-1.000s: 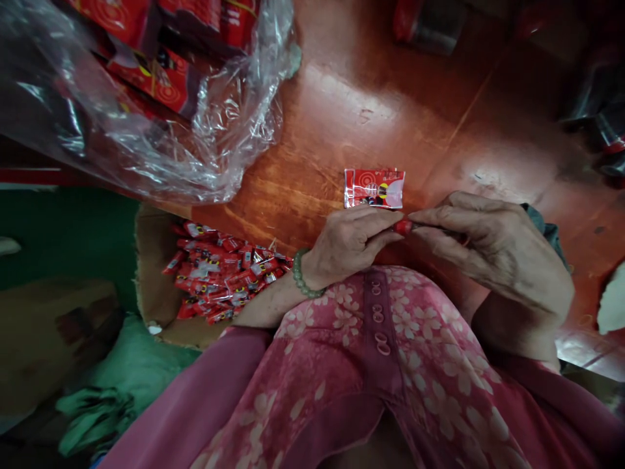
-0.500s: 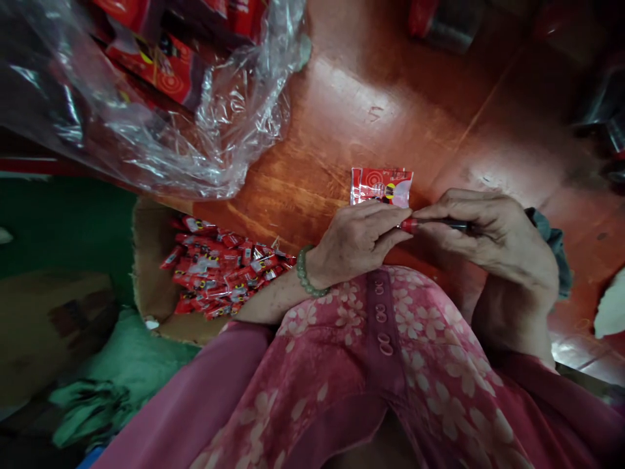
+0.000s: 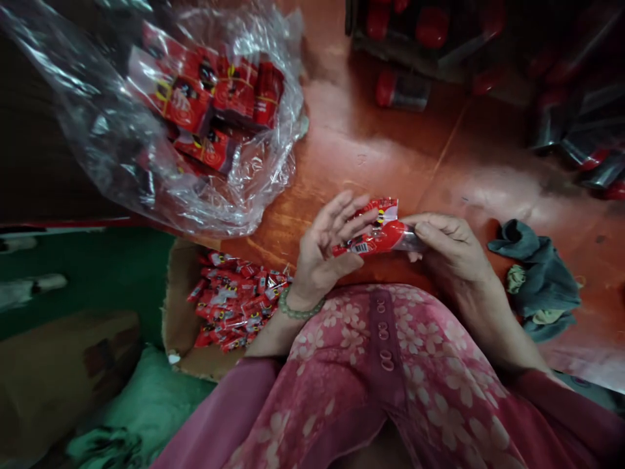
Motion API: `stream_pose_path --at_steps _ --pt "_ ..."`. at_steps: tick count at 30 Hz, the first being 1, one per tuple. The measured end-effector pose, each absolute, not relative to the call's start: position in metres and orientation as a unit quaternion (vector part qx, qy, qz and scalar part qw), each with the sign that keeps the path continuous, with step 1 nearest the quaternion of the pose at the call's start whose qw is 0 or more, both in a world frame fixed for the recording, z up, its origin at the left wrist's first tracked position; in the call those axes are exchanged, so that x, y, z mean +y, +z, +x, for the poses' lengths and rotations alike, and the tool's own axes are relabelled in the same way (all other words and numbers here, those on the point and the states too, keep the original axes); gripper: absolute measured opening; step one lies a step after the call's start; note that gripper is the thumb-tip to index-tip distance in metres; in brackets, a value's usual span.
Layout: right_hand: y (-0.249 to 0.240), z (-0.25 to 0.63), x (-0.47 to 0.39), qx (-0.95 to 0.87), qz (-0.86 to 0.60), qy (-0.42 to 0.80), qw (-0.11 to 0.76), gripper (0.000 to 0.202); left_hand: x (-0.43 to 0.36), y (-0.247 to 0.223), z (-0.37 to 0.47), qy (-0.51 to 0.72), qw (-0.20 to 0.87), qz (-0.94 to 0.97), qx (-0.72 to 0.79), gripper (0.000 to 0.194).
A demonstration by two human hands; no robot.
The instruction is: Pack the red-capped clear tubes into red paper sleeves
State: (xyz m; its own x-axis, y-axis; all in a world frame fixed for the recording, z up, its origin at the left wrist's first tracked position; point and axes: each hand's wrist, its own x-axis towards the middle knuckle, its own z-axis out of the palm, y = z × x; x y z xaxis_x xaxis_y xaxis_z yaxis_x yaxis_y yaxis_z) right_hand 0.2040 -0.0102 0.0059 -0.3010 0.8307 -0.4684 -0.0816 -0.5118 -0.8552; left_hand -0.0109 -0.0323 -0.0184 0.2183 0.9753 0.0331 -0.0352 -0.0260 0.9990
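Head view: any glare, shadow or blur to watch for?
Head view: pale glare on the reddish tabletop, glints on the clear plastic bag; head view, upper right: red-ended containers sunk in shadow, outlines soft; head view, centre: barcode on the held red packet visible, fine print unreadable.

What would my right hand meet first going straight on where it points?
Probably your left hand: the packet in your right hand points toward its palm, though depth is unclear.
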Motion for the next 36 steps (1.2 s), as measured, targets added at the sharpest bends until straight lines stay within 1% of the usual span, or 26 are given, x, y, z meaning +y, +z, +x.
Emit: stream_pose_path --at_steps 4,8,11,14,17,20,27,30,33,36 --pt "0.001 0.198 -0.013 -0.353 -0.476 0.732 0.336 0.033 -0.044 -0.023 -0.005 0.436 0.651 0.45 0.428 0.064" --pt "0.002 0.199 -0.018 -0.332 -0.479 0.747 0.321 0.041 -0.047 -0.018 -0.002 0.428 0.706 0.332 0.457 0.055" --pt "0.005 0.201 -0.017 -0.334 -0.473 0.756 0.307 0.042 -0.043 -0.016 -0.005 0.418 0.696 0.316 0.492 0.04" --pt "0.01 0.201 -0.013 -0.375 -0.48 0.741 0.282 0.038 -0.039 -0.016 -0.008 0.423 0.651 0.361 0.517 0.024" --pt "0.016 0.202 -0.008 -0.44 -0.499 0.704 0.248 0.031 -0.036 -0.013 -0.01 0.421 0.605 0.42 0.53 0.015" --pt "0.02 0.206 -0.004 -0.495 -0.492 0.685 0.211 0.025 -0.034 -0.008 -0.011 0.412 0.58 0.449 0.541 0.014" --pt "0.017 0.214 0.002 -0.573 -0.432 0.681 0.144 0.029 -0.03 -0.004 -0.012 0.396 0.576 0.474 0.536 0.015" --pt "0.016 0.211 0.004 -0.576 -0.429 0.679 0.156 0.033 -0.028 -0.007 -0.012 0.388 0.586 0.476 0.529 0.014" --pt "0.018 0.208 0.002 -0.574 -0.431 0.671 0.184 0.035 -0.027 -0.009 -0.012 0.375 0.619 0.455 0.52 0.016" --pt "0.022 0.204 -0.004 -0.58 -0.453 0.645 0.207 0.032 -0.027 -0.011 -0.013 0.36 0.659 0.405 0.521 0.024"
